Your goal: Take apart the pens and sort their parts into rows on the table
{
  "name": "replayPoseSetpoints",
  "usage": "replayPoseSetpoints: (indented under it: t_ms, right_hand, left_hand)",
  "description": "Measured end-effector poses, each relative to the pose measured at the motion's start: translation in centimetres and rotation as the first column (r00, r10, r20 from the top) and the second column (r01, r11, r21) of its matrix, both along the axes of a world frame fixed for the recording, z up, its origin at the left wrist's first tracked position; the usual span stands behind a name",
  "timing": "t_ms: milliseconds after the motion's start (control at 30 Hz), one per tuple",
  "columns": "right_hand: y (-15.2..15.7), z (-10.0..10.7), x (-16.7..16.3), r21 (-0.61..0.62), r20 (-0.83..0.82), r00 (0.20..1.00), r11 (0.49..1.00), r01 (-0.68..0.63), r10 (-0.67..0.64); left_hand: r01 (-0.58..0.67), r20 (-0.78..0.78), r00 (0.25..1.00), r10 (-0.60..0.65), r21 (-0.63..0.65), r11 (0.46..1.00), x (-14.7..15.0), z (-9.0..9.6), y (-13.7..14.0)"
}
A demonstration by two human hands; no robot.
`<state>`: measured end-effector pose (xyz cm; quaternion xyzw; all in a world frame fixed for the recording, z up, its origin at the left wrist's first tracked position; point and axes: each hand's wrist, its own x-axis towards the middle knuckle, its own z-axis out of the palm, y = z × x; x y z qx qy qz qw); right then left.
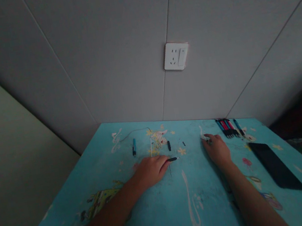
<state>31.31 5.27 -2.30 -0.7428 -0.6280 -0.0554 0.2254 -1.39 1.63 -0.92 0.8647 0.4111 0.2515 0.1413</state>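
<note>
My left hand (152,171) is closed around a pen part (172,159) with a black grip, its thin pale tip pointing right. Just beyond that hand lie a thin white stick (151,147) and a short black tube (169,146). A tiny black piece (184,143) rests farther right. My right hand (218,150) rests on the table, fingertips together at a small whitish thing (205,138) whose kind I cannot make out. Past the left hand is a blue pen (134,147) with a dark end.
Several blue and red pens (227,128) lie side by side at the back right, with another dark blue pen (239,128) beside them. A flat black rectangular object (276,167) lies right of my right arm. Behind the patterned blue table (169,221), a wall holds a white socket (176,56).
</note>
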Motion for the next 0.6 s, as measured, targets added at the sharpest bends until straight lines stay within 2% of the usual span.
replayPoseSetpoints:
  t_ms: [300,600]
  right_hand:
    - [1.4,-0.6,0.0,0.077,0.093,0.995,0.996,-0.052,0.044]
    - [1.6,-0.5,0.4,0.274,-0.005,0.991,0.953,-0.129,0.135]
  left_hand:
    - [-0.009,-0.094,0.996,0.009,0.007,1.000,0.1,0.4,-0.1]
    - [-0.019,-0.196,0.980,0.021,0.011,1.000,0.2,0.7,-0.1]
